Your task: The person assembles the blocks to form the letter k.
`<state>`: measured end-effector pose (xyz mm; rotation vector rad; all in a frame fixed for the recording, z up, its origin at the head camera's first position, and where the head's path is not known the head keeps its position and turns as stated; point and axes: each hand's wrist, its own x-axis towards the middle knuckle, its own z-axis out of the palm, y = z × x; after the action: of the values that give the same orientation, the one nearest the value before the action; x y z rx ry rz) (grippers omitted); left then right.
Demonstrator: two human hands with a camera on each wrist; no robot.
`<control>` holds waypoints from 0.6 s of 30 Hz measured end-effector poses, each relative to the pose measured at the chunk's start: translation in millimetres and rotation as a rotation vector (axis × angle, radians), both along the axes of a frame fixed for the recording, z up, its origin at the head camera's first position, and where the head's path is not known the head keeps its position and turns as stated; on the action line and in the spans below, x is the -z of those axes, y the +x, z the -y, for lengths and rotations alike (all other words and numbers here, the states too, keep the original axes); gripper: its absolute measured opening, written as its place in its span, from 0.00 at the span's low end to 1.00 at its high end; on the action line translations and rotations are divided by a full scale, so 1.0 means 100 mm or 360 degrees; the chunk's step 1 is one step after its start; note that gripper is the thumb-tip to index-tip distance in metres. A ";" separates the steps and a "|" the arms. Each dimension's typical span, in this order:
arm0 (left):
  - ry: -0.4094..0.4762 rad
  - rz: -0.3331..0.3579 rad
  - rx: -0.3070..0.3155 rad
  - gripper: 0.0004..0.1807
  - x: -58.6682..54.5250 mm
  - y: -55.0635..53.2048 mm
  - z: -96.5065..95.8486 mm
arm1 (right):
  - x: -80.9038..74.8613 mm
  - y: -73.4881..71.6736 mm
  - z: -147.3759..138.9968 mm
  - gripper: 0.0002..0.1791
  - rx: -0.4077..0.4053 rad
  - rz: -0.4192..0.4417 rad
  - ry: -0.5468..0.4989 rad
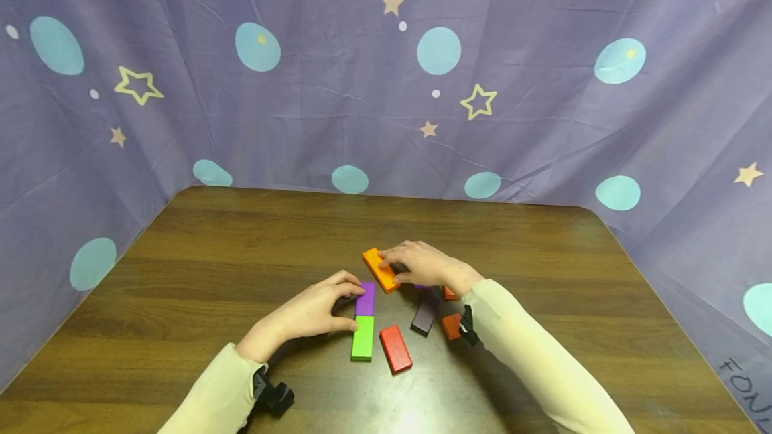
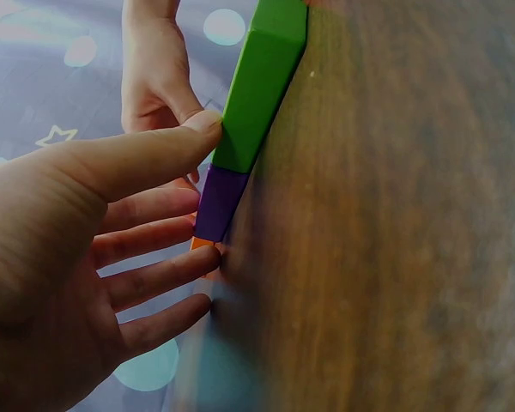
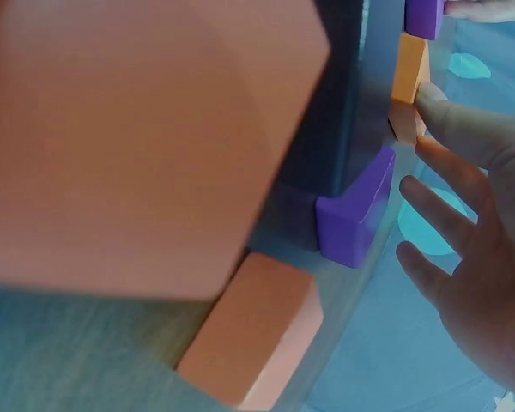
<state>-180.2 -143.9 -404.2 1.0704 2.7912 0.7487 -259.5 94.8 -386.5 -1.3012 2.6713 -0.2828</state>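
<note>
In the head view, my left hand (image 1: 316, 307) is beside a purple block (image 1: 364, 300) and a bright green block (image 1: 362, 340) that lie end to end on the table. Its fingertips are at the purple one. In the left wrist view the thumb touches the side of the green block (image 2: 262, 77), with the other fingers fairly straight. My right hand (image 1: 425, 263) pinches an orange block (image 1: 378, 273) between thumb and finger, just beyond the purple block. The orange block lies slanted, its near end close to the purple one.
A red block (image 1: 395, 349) lies right of the green one. Further right are a dark block (image 1: 425, 318) and two orange-red blocks (image 1: 452, 327), under or near the right forearm. Another purple block (image 3: 354, 223) is partly hidden below the right hand. A patterned curtain (image 1: 362, 86) hangs behind the wooden table (image 1: 271, 226).
</note>
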 end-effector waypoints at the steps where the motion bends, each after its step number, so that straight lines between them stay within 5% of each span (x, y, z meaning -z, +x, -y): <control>1: 0.0002 -0.0001 0.0003 0.27 0.00 0.00 0.00 | 0.00 0.00 0.00 0.21 -0.0005 -0.0006 0.0001; 18: -0.0009 0.0011 -0.0008 0.27 0.01 0.00 0.00 | -0.05 -0.01 0.08 0.24 0.0067 -0.0149 0.0175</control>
<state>-180.2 -144.1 -404.9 1.0582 2.7896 0.7432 -260.5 86.6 -381.2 -1.2563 2.7505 -0.0809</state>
